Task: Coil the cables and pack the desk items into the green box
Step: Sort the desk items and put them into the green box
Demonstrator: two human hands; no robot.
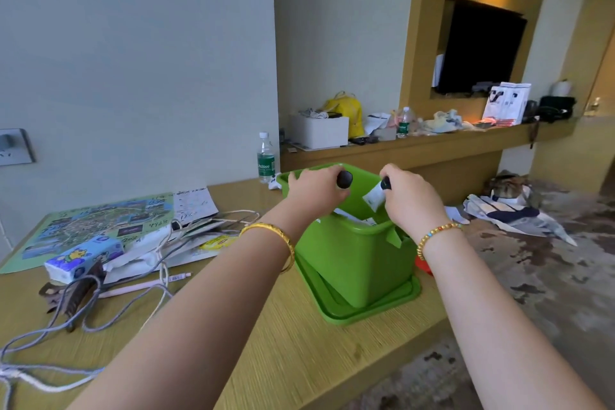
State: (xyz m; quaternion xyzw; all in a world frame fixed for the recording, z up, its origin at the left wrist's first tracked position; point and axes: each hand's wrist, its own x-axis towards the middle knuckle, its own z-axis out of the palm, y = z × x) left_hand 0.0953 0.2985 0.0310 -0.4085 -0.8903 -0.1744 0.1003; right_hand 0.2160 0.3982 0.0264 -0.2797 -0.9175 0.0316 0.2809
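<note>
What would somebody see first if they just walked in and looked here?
Probably the bright green box on the wooden desk, standing on its lid. Both hands are over its opening: the left hand holds a small black thing, the right hand a white tube. Left of it lie tangled cables and a colourful map.

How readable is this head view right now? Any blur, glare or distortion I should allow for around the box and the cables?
Head view: wide-angle bending toward the edges; soft throughout, map print unreadable. Warm glow on the far wall, no glare on the green box. Left hand and right hand hide what they hold. Grey cables show clearly.
</note>
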